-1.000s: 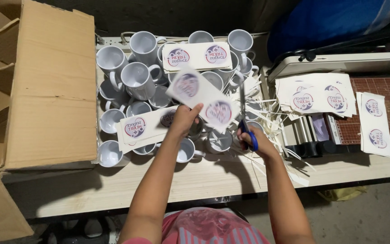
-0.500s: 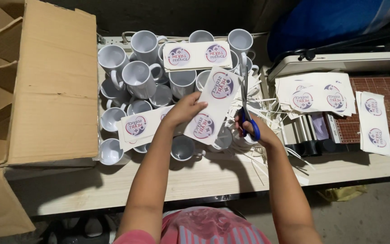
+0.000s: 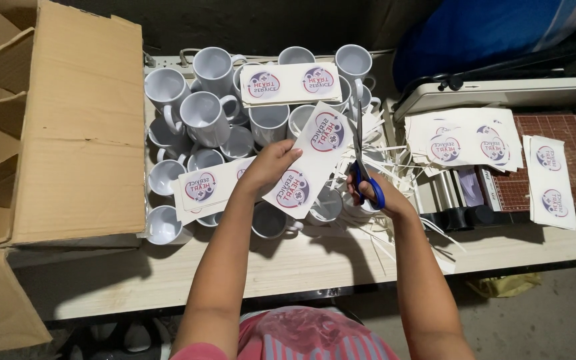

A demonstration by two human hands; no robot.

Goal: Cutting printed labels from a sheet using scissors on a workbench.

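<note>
1. Small print/craft workshop, looks like mug decorating.
2. Wooden workbench point(image 3: 168, 280) w/ many blank white mugs point(image 3: 205, 117).
3. Stacks of printed paper sheets point(image 3: 465, 140), paper trimmer point(image 3: 555, 153), cut strips point(image 3: 395, 177).
4. Big open cardboard box point(image 3: 68, 127), bare concrete floor.

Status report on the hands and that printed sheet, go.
Left hand grips printed sheet. Right hand works blue-handled scissors along its edge. White mugs crowd underneath; paper strips piled beside.

The left hand point(image 3: 271, 167) pinches a printed paper strip point(image 3: 309, 159) above a cluster of white mugs point(image 3: 201, 117). At its three o'clock, the right hand point(image 3: 371, 193) grips blue-handled scissors point(image 3: 361, 157), blades along the strip's edge. Cardboard box point(image 3: 75, 127) at nine o'clock.
</note>
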